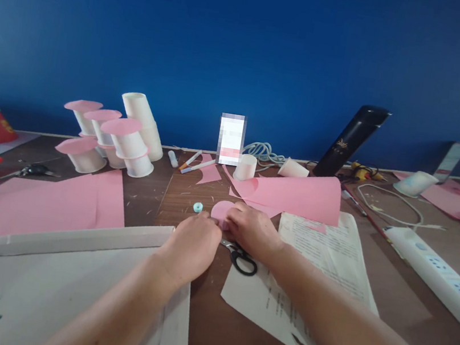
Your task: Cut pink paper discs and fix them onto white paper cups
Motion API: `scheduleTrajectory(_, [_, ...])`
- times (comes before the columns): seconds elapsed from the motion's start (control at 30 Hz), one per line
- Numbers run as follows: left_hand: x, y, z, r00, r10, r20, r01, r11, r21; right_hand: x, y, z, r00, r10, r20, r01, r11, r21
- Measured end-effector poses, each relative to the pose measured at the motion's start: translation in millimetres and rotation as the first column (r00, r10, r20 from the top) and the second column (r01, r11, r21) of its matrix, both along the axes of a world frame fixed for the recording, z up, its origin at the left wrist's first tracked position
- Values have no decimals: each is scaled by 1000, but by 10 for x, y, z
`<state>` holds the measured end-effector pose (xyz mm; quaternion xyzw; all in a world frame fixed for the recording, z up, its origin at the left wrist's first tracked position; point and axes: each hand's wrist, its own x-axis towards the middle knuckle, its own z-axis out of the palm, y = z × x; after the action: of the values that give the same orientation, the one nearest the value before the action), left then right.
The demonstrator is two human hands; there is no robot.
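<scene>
A small round piece of pink paper (220,212) is between my two hands over the brown table. My left hand (196,243) is closed, its curled fingertips at the near left edge of the pink circle. From the other side, my right hand (252,229) pinches the circle's right edge with bent fingers. Just below my right hand lie black-handled scissors (245,262), their blades partly hidden by my left hand. A small light-blue ring-shaped roll (197,207) sits beyond my left hand. Beneath my right forearm are printed sheets (330,251).
White paper cups stacked with pink discs (122,126) stand at the back left. A curled pink sheet (304,198), a white cup (245,167) and a leaning black bottle (349,144) are behind my hands. A white box lid (85,240) lies left, a power strip (435,272) right.
</scene>
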<state>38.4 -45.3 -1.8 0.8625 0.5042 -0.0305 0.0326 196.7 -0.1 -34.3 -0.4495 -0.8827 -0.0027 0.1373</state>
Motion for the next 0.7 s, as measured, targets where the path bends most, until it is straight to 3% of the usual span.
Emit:
scheduleTrajectory(0.23, [-2,-18,37,1000,-15,-13,15,1000,13,98,83,-1,986,77,-147,-95,988,-124])
scheduleTrajectory(0.53, [-14,-34,25,1000,-13,-1,13,1000,21,140,90,44,875,-190,-446,15,929,-369])
scheduleTrajectory(0.7, [-16,-17,-10,999,-31,-9,31,999,36,95,120,-22,855,-214,-472,53,942,-331])
